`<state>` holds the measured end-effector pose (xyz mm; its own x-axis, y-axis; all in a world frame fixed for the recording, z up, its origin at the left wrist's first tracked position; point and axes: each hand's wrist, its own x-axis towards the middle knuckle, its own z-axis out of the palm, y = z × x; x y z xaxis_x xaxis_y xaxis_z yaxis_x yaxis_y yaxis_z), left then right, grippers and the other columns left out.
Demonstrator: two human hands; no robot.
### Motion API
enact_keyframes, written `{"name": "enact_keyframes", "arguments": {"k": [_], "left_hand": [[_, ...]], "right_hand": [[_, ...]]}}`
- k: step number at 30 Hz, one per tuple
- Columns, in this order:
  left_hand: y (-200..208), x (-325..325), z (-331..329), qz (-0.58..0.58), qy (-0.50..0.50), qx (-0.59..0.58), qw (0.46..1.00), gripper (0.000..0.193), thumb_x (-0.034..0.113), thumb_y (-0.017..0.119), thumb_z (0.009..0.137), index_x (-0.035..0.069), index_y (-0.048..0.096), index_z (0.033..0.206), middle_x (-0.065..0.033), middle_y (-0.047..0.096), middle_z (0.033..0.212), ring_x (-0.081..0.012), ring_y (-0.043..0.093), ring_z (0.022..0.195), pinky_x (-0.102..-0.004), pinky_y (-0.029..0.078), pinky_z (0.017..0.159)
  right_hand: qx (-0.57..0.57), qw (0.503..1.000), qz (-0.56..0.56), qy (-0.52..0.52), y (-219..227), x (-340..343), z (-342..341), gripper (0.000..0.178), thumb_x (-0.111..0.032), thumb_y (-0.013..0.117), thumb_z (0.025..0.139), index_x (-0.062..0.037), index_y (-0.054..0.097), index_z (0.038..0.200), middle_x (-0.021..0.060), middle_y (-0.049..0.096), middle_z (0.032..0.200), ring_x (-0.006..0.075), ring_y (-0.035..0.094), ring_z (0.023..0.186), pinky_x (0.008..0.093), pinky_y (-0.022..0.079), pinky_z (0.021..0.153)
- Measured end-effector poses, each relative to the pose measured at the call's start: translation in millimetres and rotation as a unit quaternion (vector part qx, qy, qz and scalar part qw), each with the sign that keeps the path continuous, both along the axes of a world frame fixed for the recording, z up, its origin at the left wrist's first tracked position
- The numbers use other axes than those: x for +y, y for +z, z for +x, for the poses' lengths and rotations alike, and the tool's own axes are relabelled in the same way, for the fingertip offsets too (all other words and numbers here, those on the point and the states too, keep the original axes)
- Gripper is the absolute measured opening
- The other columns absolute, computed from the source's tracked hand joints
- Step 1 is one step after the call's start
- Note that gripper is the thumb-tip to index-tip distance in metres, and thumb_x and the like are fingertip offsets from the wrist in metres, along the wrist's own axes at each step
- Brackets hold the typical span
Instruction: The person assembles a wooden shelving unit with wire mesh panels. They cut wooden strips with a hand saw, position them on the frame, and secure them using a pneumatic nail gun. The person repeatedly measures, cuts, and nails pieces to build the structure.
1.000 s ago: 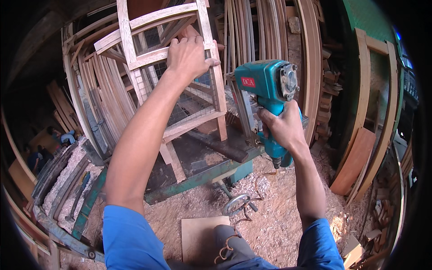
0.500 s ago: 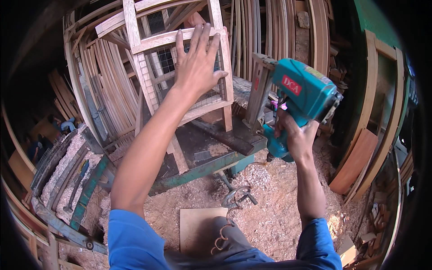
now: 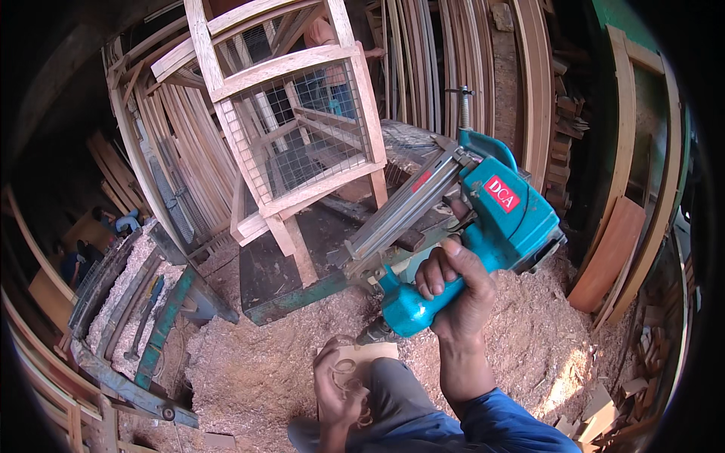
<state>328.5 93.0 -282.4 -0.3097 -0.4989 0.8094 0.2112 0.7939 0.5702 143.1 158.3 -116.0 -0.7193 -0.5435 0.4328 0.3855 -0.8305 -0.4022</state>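
My right hand (image 3: 462, 291) grips the handle of a teal nail gun (image 3: 517, 223), holding it tilted with its silver magazine (image 3: 400, 208) pointing up and away. At the handle's lower end, my left hand (image 3: 337, 392) has its fingers curled about a coiled air hose (image 3: 345, 365) beside the metal fitting (image 3: 375, 331). Ahead, a wooden frame with wire mesh panels (image 3: 287, 72) stands upright on a dark, green-edged bench (image 3: 260, 275). Neither hand touches the frame. Part of the bench is hidden behind the nail gun.
Long boards (image 3: 423, 68) lean upright at the back. Behind the frame, another person (image 3: 321, 34) is partly visible. Wood shavings (image 3: 257, 355) cover the floor. A metal trough (image 3: 155, 317) with a hammer stands left; a tall wooden frame (image 3: 615, 151) leans right.
My left hand has left the mesh frame and come down to the air hose. The nail gun has swung lower and leftward, tilting over. The other person behind the frame shows more.
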Motion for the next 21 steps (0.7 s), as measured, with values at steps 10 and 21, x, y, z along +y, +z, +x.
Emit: {"name": "enact_keyframes", "arguments": {"k": [10, 21], "left_hand": [[-8, -33, 46, 0.209, 0.233, -0.132, 0.941, 0.06, -0.011, 0.063, 0.073, -0.006, 0.052, 0.131, -0.0214, 0.066, 0.114, -0.0308, 0.069, 0.098, -0.0389, 0.057, 0.081], [149, -68, 103, 0.317, 0.217, -0.339, 0.859, 0.035, -0.013, 0.041, 0.078, -0.003, 0.068, 0.098, -0.0109, 0.068, 0.075, -0.0154, 0.061, 0.058, -0.0292, 0.05, 0.054]], "right_hand": [[0.041, 0.99, -0.113, 0.073, -39, -19, 10, 0.064, -0.025, 0.044, 0.098, -0.0052, 0.023, 0.156, 0.0022, 0.044, 0.056, 0.0141, 0.043, 0.038, 0.0303, 0.04, 0.035], [-0.155, 0.933, 0.314, 0.083, 70, -39, 1, 0.026, -0.027, 0.062, 0.086, -0.004, 0.051, 0.08, 0.0071, 0.049, 0.067, 0.0217, 0.051, 0.062, 0.0338, 0.045, 0.065]]}}
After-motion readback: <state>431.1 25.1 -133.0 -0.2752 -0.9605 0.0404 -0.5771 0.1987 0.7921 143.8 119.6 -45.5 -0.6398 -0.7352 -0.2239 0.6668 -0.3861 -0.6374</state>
